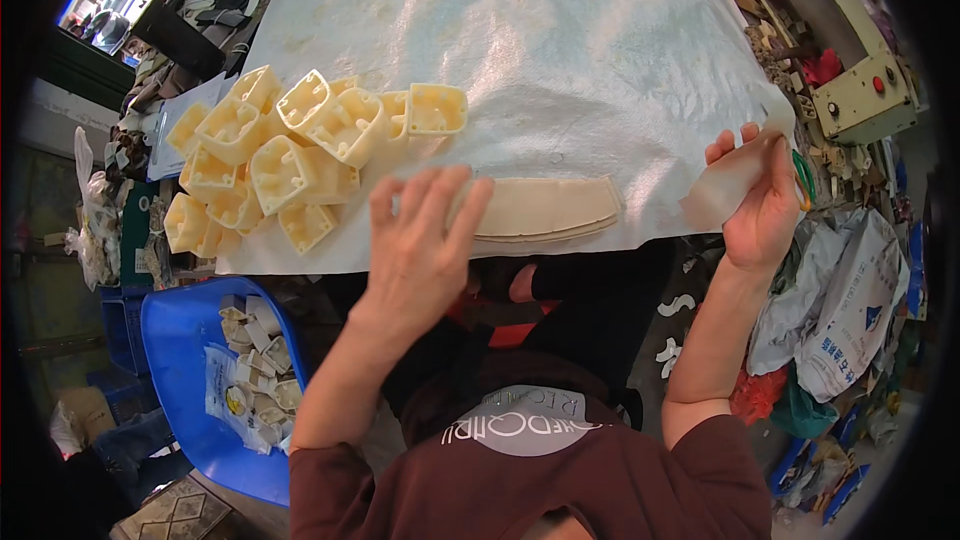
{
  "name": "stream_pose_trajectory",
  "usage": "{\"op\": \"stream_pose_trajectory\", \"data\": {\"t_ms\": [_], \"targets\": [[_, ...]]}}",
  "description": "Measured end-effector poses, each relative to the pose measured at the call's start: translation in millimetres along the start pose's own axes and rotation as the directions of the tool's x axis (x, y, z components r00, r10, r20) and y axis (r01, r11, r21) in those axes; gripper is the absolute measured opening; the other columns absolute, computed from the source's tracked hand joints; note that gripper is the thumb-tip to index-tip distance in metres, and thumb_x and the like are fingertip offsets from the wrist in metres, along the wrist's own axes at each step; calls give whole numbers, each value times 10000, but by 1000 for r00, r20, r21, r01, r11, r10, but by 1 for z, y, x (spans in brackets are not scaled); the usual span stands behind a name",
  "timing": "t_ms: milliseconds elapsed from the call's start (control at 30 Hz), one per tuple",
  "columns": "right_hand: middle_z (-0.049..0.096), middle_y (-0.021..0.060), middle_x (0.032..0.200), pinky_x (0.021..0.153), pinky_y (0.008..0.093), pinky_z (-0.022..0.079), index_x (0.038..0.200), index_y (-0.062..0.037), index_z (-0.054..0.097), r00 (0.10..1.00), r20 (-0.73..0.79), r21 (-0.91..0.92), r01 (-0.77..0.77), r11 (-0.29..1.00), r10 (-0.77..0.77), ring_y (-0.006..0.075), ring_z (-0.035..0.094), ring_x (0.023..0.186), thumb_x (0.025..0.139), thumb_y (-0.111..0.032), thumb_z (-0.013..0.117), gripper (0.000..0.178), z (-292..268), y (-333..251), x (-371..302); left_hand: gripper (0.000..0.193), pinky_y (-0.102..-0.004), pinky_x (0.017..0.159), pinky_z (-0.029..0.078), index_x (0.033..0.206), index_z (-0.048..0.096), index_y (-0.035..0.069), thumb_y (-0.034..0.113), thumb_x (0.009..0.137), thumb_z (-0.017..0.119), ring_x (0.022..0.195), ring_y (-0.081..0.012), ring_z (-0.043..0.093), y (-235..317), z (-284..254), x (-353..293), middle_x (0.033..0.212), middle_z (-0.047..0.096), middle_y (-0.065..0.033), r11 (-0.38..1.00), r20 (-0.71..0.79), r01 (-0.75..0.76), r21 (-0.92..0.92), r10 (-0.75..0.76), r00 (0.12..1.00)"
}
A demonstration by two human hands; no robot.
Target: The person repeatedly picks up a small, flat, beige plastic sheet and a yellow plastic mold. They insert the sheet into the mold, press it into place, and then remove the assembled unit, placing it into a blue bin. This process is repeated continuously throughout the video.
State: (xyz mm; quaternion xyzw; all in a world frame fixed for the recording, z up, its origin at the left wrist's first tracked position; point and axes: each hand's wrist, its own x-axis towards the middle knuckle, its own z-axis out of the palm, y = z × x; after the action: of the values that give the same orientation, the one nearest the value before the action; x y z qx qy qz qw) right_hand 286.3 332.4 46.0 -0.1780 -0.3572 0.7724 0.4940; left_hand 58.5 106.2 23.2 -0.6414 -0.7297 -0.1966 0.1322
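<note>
A stack of curved beige sheet pieces [545, 208], resembling leather, lies along the near edge of the covered table. My left hand [420, 235] hovers at the stack's left end, fingers curled slightly and apart, with nothing visible in them. Whether its fingertips touch the stack I cannot tell. Over at the table's right edge, my right hand [762, 215] pinches a thin, pale beige sheet piece [725, 183] that curves up between thumb and fingers. Left of my left hand sits a heap of hollow cream plastic cups [290, 165] with rounded corners, piled on one another.
A pale, wrinkled sheet [560, 60] covers the table. Below its left corner stands a blue plastic chair [190, 380] holding cream parts and a plastic bag. To the right are a control box [858, 98] with a red button and white sacks [850, 290]. Clutter lines both sides.
</note>
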Motion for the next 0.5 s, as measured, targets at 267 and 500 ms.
{"op": "stream_pose_trajectory", "data": {"t_ms": [267, 500], "targets": [[588, 143, 1016, 824, 383, 466, 1105, -1, 523, 997, 33, -167, 78, 983, -74, 228, 574, 924, 930, -218, 478, 283, 40, 18, -22, 396, -377, 897, 394, 1091, 589, 71, -8, 704, 577, 1073, -283, 505, -35, 21, 76, 1156, 517, -175, 893, 201, -134, 429, 50, 978], [555, 101, 936, 791, 380, 421, 1055, -32, 529, 995, 97, -183, 50, 982, -33, 197, 507, 843, 916, -186, 506, 208, 20, 16, -30, 445, -389, 895, 400, 1086, 593, 113, -41, 668, 595, 1008, -285, 511, -37, 22, 81, 1036, 522, -149, 933, 421, -61, 355, -101, 901]]}}
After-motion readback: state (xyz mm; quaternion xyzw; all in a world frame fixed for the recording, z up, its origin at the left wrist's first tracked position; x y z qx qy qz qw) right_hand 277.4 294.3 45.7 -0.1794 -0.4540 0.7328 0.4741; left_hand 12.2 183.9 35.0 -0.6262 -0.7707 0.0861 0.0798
